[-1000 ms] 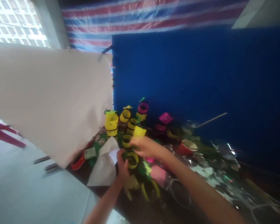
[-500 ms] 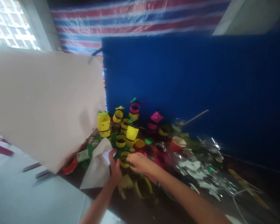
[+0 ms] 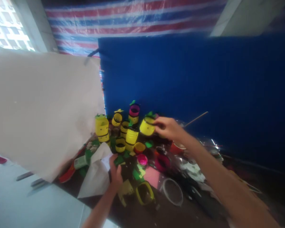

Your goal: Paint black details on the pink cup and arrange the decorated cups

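Note:
My right hand (image 3: 166, 127) pinches the rim of a yellow cup (image 3: 147, 126) between thumb and fingers. Dark trim runs round that cup's rim, and green leaf shapes show behind its top. My left hand (image 3: 116, 173) is lower down, its thumb apart from the fingers and nothing visible in its grasp. Beside it lies a sheet of white paper (image 3: 95, 177). Green scraps (image 3: 119, 160) are close to its fingertips. Several yellow cups stand left of the held one, among them a stacked pair with faces (image 3: 102, 127) and a taller ribbed yellow cup (image 3: 132, 136).
A small pink cup (image 3: 142, 160), pink paper (image 3: 152, 176), a yellow ring (image 3: 144, 193) and a clear round lid (image 3: 173, 192) lie on the dark table. White scraps (image 3: 193, 171) clutter the right. A blue panel (image 3: 192, 76) and a pale board (image 3: 42, 110) stand behind.
The yellow cup between my hands has risen up and to the right in my right hand. My left hand has let go and stays near the paper.

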Demonstrator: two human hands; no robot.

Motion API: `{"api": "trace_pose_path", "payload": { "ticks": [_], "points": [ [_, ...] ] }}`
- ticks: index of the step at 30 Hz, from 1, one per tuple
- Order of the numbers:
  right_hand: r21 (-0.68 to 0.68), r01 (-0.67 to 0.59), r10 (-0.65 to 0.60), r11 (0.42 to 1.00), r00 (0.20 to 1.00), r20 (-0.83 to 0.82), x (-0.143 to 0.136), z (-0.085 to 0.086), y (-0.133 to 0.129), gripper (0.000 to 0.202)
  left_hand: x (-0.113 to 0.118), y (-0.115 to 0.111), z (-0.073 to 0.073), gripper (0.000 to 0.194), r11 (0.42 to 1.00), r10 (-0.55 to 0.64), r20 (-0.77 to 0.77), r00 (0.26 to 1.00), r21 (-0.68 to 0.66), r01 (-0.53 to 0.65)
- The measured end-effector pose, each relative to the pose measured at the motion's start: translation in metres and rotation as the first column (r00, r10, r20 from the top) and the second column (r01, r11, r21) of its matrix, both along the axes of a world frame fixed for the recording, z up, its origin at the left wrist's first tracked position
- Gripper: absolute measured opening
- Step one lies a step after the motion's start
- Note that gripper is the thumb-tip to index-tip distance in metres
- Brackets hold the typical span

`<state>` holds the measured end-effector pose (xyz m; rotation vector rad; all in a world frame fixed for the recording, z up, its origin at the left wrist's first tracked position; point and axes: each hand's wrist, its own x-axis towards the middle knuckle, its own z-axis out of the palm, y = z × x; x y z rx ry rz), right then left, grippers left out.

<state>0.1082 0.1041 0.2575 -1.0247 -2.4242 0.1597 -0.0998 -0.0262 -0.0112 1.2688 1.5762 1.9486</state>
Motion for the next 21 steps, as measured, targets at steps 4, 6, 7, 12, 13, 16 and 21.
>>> {"api": "trace_pose_path", "payload": {
  "ticks": [4, 6, 7, 12, 13, 16, 21],
  "points": [
    [0.142, 0.171, -0.15, 0.975, 0.978, -0.146, 0.017, 0.015, 0.025, 0.019, 0.001, -0.001, 0.003, 0.05, 1.0, -0.019, 0.004, 1.0, -0.012, 0.019],
    [0.136, 0.223, -0.198, 0.965, 0.965, -0.174, 0.03, 0.008, 0.028, 0.018, 0.002, -0.003, 0.005, 0.049, 0.999, -0.031, -0.003, 1.0, -0.011, 0.031],
    [0.112, 0.236, -0.215, 0.965, 0.962, -0.169, 0.036, 0.001, 0.027, 0.018, 0.003, -0.004, 0.007, 0.049, 0.999, -0.035, -0.008, 0.999, -0.011, 0.035],
    [-0.115, 0.254, -0.258, 0.96, 0.966, -0.016, 0.046, -0.056, 0.017, 0.021, 0.005, -0.005, 0.011, 0.048, 0.999, -0.041, -0.003, 0.999, -0.023, 0.041],
    [-0.137, 0.253, -0.255, 0.958, 0.967, 0.007, 0.044, -0.069, 0.015, 0.021, 0.005, -0.004, 0.011, 0.047, 0.999, -0.035, 0.001, 0.999, -0.025, 0.035],
    [-0.168, 0.246, -0.243, 0.954, 0.969, 0.042, 0.037, -0.1, 0.013, 0.019, 0.005, -0.003, 0.009, 0.044, 0.999, -0.02, 0.006, 1.0, -0.025, 0.02],
    [-0.162, 0.223, -0.216, 0.961, 0.974, 0.061, 0.025, -0.125, 0.018, 0.023, 0.004, -0.005, 0.008, 0.043, 0.999, -0.041, -0.026, 0.999, -0.036, 0.04]
  ]
}}
